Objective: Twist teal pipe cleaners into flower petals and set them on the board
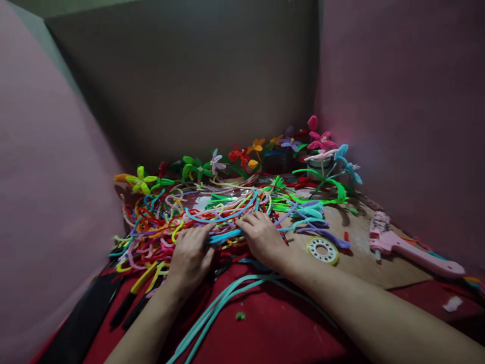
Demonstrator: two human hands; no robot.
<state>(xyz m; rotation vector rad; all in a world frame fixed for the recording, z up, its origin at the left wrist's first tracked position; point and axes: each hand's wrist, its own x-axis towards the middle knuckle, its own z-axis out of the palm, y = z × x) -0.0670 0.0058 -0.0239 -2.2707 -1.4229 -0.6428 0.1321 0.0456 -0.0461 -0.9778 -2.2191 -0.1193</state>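
My left hand (pixel 190 252) and my right hand (pixel 262 236) are close together at the front of a tangled heap of colourful pipe cleaners (pixel 147 222). A few light blue pipe cleaners (pixel 227 234) stretch between them. The fingers of both hands are curled over these blue stems, one hand near each end. My fingertips are partly hidden. Under my right wrist, longer turquoise pipe cleaners (pixel 223 298) lie bent across the red cloth (pixel 273 323). Pliers with yellow and black handles (pixel 140 283) rest left of my left hand.
Pipe-cleaner flowers (pixel 215 163) line the back. On the right, a cardboard sheet (pixel 359 253) bears a white and yellow tape spool (pixel 322 251) and a pink glue gun (pixel 409 247). Turquoise and purple bent pieces (pixel 310 210) lie beside it. Pink panels (pixel 401 116) flank the table.
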